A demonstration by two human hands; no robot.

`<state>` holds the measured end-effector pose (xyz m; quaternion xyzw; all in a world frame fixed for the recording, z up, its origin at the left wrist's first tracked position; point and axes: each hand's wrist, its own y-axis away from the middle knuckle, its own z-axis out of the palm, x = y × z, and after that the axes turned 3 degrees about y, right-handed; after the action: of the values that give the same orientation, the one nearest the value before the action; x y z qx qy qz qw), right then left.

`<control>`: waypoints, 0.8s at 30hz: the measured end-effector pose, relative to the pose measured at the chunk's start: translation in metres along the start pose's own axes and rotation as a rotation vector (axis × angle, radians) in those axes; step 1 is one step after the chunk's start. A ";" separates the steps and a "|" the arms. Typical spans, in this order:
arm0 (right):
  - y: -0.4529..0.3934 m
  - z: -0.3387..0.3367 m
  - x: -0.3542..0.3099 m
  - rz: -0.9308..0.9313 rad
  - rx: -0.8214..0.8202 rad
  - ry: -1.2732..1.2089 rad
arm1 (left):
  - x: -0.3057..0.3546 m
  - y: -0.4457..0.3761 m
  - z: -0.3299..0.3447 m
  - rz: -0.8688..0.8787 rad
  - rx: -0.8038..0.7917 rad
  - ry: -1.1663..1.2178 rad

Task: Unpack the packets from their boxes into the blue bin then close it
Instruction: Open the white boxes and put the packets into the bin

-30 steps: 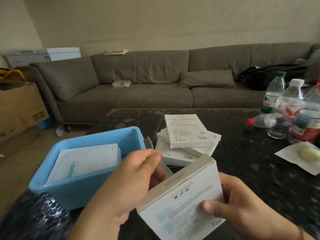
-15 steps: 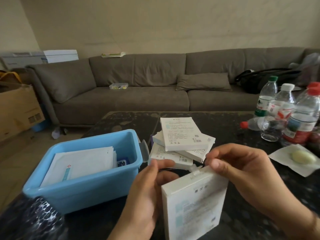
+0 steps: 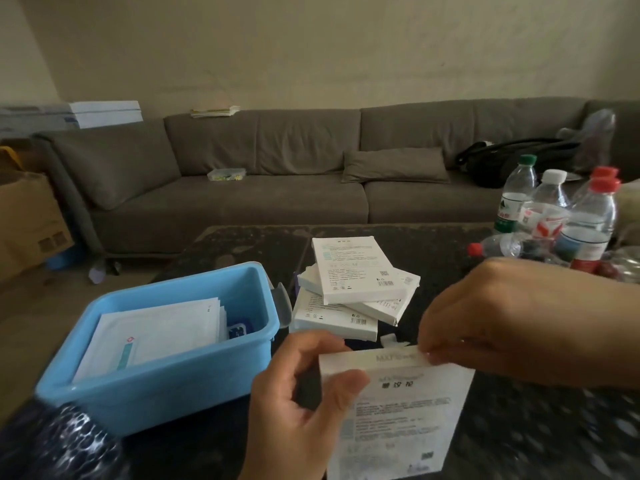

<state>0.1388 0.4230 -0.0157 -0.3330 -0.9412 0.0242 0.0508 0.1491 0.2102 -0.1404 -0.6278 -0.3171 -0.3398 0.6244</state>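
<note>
I hold a flat white box upright in front of me, low in the middle of the view. My left hand grips its left edge, thumb on the printed face. My right hand pinches the box's top edge at the right. To the left stands the open blue bin with white packets lying inside. Behind the held box is a loose stack of white boxes on the dark table.
Several water bottles stand at the table's right back corner. A grey sofa runs along the wall with a black bag on it. Cardboard boxes sit at the far left. Bubble wrap lies at the lower left.
My right hand has slid along the top edge of the held box, and the box now faces me more squarely. The bin and stack have not moved.
</note>
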 end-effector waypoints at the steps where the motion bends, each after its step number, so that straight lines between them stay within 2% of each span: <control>1: -0.004 -0.005 -0.003 -0.026 -0.056 0.060 | 0.000 0.001 0.000 -0.006 0.005 0.007; 5: -0.016 -0.011 -0.012 0.005 -0.330 0.229 | 0.001 0.000 0.001 0.009 -0.003 0.011; 8: -0.021 -0.015 -0.020 0.040 -0.350 0.280 | 0.003 0.000 0.001 0.002 -0.009 0.021; 12: -0.017 -0.013 -0.025 0.095 -0.278 0.218 | 0.001 0.000 0.002 -0.002 0.001 0.019; 16: -0.008 -0.004 -0.023 0.143 -0.101 0.107 | 0.003 0.002 0.005 0.015 0.019 -0.026; 21: 0.008 0.017 -0.005 -0.028 0.200 0.166 | 0.005 0.001 0.003 0.086 -0.033 -0.034; 24: 0.012 0.034 -0.004 0.003 0.304 -0.095 | 0.006 0.005 0.002 0.105 -0.045 -0.024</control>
<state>0.1455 0.4296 -0.0506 -0.3215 -0.9275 0.1822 0.0559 0.1570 0.2124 -0.1386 -0.6614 -0.2835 -0.3062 0.6233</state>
